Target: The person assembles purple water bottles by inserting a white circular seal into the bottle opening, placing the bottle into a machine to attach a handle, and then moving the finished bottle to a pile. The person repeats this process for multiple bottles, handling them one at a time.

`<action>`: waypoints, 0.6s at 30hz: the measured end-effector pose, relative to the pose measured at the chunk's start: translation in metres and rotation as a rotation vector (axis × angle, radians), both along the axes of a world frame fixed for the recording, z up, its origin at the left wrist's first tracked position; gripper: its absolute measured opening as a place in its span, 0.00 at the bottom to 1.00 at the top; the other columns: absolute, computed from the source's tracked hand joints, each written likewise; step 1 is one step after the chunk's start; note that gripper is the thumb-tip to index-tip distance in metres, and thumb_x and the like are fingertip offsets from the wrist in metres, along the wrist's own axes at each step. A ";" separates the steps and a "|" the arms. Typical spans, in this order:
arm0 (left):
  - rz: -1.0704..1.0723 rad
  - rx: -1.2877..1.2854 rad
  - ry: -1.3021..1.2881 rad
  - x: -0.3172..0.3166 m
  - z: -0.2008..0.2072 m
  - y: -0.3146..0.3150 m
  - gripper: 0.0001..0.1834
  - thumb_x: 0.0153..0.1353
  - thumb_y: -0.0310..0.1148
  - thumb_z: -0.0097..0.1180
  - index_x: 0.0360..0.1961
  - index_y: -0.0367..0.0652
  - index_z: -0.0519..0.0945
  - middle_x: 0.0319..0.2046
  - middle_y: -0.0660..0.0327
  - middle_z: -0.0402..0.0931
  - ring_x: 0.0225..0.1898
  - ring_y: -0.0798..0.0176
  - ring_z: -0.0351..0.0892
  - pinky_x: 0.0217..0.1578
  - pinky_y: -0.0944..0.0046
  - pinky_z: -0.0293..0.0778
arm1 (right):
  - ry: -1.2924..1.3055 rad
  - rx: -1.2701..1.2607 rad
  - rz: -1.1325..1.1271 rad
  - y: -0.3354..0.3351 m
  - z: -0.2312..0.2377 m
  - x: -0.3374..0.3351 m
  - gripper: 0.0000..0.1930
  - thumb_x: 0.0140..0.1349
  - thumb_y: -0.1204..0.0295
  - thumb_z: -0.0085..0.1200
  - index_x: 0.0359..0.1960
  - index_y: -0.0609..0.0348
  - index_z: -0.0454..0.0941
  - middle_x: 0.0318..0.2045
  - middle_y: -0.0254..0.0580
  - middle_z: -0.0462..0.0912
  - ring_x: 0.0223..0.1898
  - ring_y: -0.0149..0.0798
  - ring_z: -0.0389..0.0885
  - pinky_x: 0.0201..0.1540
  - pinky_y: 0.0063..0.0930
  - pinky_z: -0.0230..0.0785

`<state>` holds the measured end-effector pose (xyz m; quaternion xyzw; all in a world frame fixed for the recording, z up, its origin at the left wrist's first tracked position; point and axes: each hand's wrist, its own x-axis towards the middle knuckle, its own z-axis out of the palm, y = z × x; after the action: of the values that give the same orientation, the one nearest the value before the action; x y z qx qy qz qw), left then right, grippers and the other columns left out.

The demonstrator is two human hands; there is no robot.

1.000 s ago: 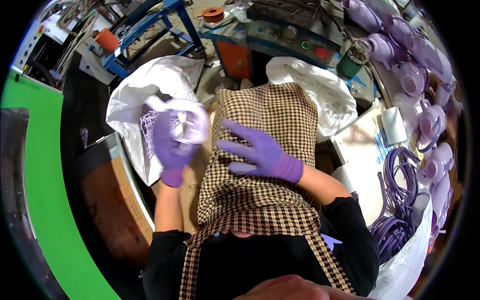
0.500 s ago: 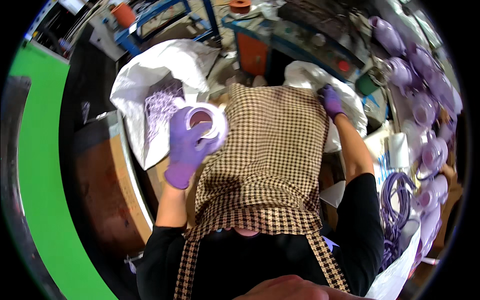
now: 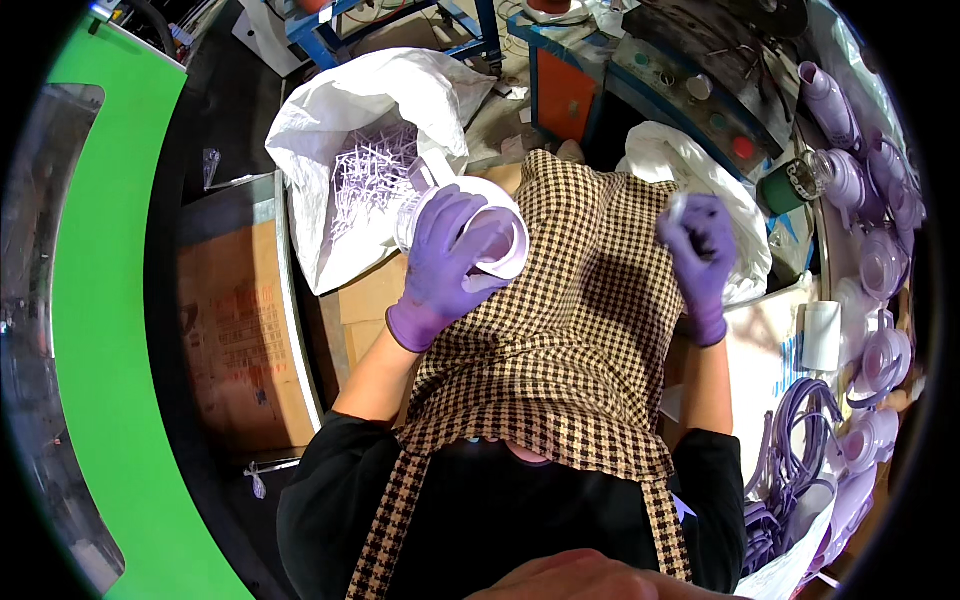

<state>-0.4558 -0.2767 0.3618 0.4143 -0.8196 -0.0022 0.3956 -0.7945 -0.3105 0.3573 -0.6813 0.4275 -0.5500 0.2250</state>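
Observation:
My left hand [image 3: 448,255], in a purple glove, is closed on a pale lilac hollow plastic part [image 3: 512,238] with a round mouth. A squarish piece of it juts toward a white sack [image 3: 305,130] of thin lilac plastic scraps [image 3: 372,180]. My right hand [image 3: 700,245], gloved the same way, is raised at the right of my checked apron [image 3: 545,330]. Its fingers are curled, and something small and whitish shows at the fingertips, too small to name. Behind that hand stands a second white sack [image 3: 745,240].
Several lilac plastic parts [image 3: 880,262] are heaped along the right. Nearer are a bundle of purple strips [image 3: 800,440] and a white roll [image 3: 822,336]. A cardboard box [image 3: 245,340] and a green surface [image 3: 110,330] lie left. A blue machine [image 3: 690,100] stands ahead.
My right hand has come away from the right sack and in over the apron's edge, fingers curled. The lilac part in my left hand has tilted, its mouth turned more to the right. The view has shifted.

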 end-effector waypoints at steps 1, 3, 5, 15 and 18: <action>-0.018 -0.015 0.017 0.000 0.001 0.000 0.36 0.43 0.41 0.80 0.55 0.46 0.78 0.55 0.51 0.77 0.59 0.44 0.76 0.65 0.38 0.66 | -0.024 -0.025 0.138 0.010 0.007 0.017 0.08 0.56 0.73 0.69 0.37 0.61 0.87 0.43 0.42 0.86 0.41 0.35 0.83 0.41 0.26 0.76; -0.017 -0.130 0.061 -0.003 -0.002 -0.006 0.55 0.40 0.44 0.82 0.69 0.42 0.66 0.53 0.54 0.79 0.56 0.46 0.78 0.65 0.42 0.67 | 0.067 0.048 0.440 0.026 0.037 0.046 0.13 0.56 0.77 0.67 0.44 0.59 0.87 0.41 0.43 0.87 0.39 0.37 0.85 0.47 0.28 0.78; 0.025 -0.075 0.157 -0.009 -0.005 -0.006 0.59 0.38 0.44 0.83 0.71 0.39 0.64 0.52 0.55 0.79 0.56 0.45 0.77 0.65 0.44 0.67 | -0.020 -0.027 0.489 0.037 0.054 0.087 0.14 0.56 0.76 0.67 0.44 0.60 0.86 0.42 0.46 0.88 0.36 0.41 0.87 0.45 0.30 0.79; -0.193 -0.105 0.081 -0.020 0.008 -0.009 0.42 0.35 0.34 0.71 0.60 0.39 0.78 0.49 0.53 0.80 0.54 0.47 0.80 0.65 0.41 0.70 | 0.601 -0.020 0.244 0.033 0.038 0.134 0.07 0.49 0.74 0.61 0.31 0.55 0.80 0.31 0.37 0.80 0.33 0.43 0.84 0.32 0.36 0.76; -0.175 -0.047 0.105 -0.025 0.019 -0.008 0.42 0.37 0.33 0.71 0.60 0.39 0.77 0.51 0.52 0.80 0.54 0.47 0.80 0.64 0.39 0.70 | 0.558 -0.065 0.210 0.034 0.034 0.135 0.09 0.50 0.74 0.61 0.35 0.55 0.81 0.33 0.39 0.79 0.34 0.44 0.83 0.34 0.37 0.76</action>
<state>-0.4811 -0.2852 0.3809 0.3310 -0.8308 -0.0393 0.4458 -0.6597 -0.2762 0.3911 -0.8535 0.3822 -0.3283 0.1327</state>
